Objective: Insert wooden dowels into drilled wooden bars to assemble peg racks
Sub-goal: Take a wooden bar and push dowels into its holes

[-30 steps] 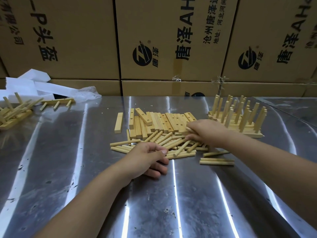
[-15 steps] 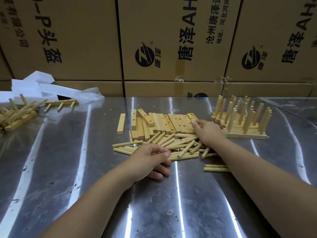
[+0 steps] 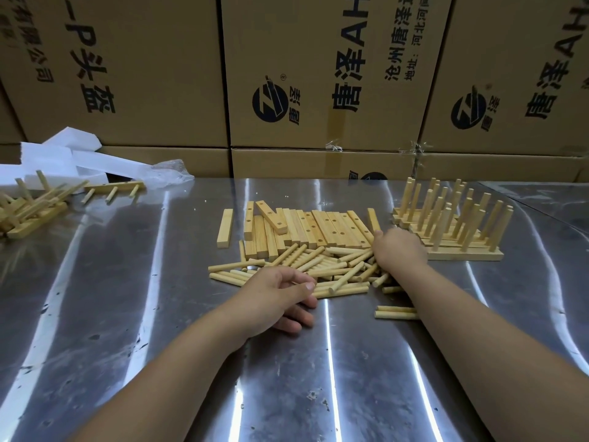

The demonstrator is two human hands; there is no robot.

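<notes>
A row of drilled wooden bars (image 3: 322, 231) lies across the middle of the steel table (image 3: 127, 314), with a loose pile of dowels (image 3: 334, 269) just in front of it. My right hand (image 3: 398, 250) reaches over the dowels, fingers curled down on the near end of the rightmost bar (image 3: 373, 220), which lies angled apart from the row. My left hand (image 3: 280, 295) rests on the table at the pile's near edge, fingers loosely curled, with nothing plainly held. Finished peg racks (image 3: 452, 231) stand stacked to the right, pegs up.
One bar (image 3: 225, 228) lies alone left of the row. Two dowels (image 3: 395, 312) lie by my right forearm. More racks (image 3: 28, 208) are heaped at far left, beside a single rack (image 3: 111, 188), white foam (image 3: 63, 157) and a plastic bag (image 3: 172, 173). Cartons (image 3: 318, 74) wall off the back.
My right hand moved off the dowel pile and forward to the right end of the bar row; the rightmost bar now sits angled apart. My left hand stayed put.
</notes>
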